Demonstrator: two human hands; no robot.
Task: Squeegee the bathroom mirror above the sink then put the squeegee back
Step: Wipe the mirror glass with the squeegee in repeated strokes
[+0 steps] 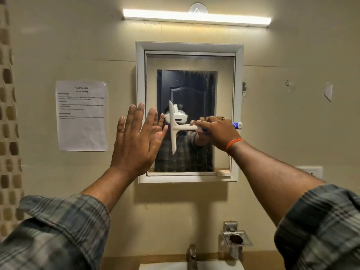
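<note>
From the head view, you are in the wiping step: the squeegee (173, 126) is on the mirror (190, 78), and putting it back is not yet done. Your right hand (216, 131) comes in from 3 o'clock and has its fingers curled round the handle, which runs level toward 9 o'clock; a blue-and-white end of the handle sticks out past the knuckles toward 3 o'clock. The blade stands upright at the centre of the glass, a little left of the middle, apparently pressed against it. Whether the rubber edge sits flush along its whole length I cannot tell.

Your left hand (138, 137) is released, fingers straight and spread, holding nothing. It is raised at 9 o'clock of the blade, over the mirror frame (141, 78), just beside the blade. Whether the palm touches the frame or hovers off it I cannot tell.

The upper glass, toward 12 o'clock, looks hazy and streaked, so I judge a good part remains to be wiped. The next move likely calls for steady pressure, the blade kept flat, and overlapping passes to the frame's edge.

Below, at 6 o'clock, sit the tap (192, 256) and sink (155, 266); a holder (236, 239) hangs at 5 o'clock. A paper notice (81, 115) is taped at 9 o'clock, a light bar (196, 17) at 12.
</note>
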